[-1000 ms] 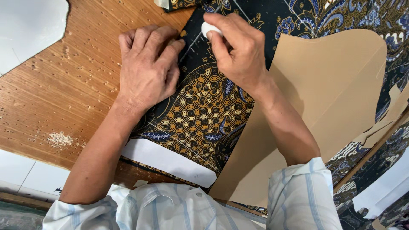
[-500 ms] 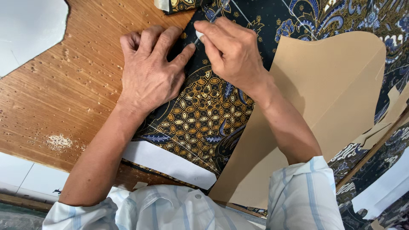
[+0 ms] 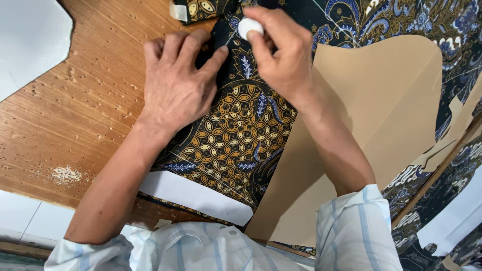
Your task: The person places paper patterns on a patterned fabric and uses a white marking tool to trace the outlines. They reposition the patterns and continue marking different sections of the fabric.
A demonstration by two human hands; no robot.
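The patterned fabric, dark blue with gold and blue ornament, lies flat on the wooden counter and runs from the upper edge of the frame down to the near edge of the counter.

Head view:

1. We see the left hand lying palm down, fingers spread, across the left border of the fabric. The fingertips rest where cloth and bare wood meet. This hand grips nothing; it presses flat.

2. We see the right hand just beside the left one, higher on the fabric. Its thumb and fingers are pinched on a small white piece of chalk, whose rounded end shows between them. Whether the chalk touches the cloth we cannot tell.

3. A thin pale line shows on the fabric between the two hands, close to the left index finger.

4. A tan paper pattern lies on top of the fabric to the right. Its upper edge is curved, and its left edge passes under the right forearm.

5. A white strip of paper lies along the near edge of the fabric, below the left forearm.

6. A white sheet covers the far left corner of the counter, well apart from both hands.

7. The counter surface is marked with many small pits, and a pale scuffed patch shows near its front left edge.

8. Light checked shirt sleeves are rolled above both forearms.
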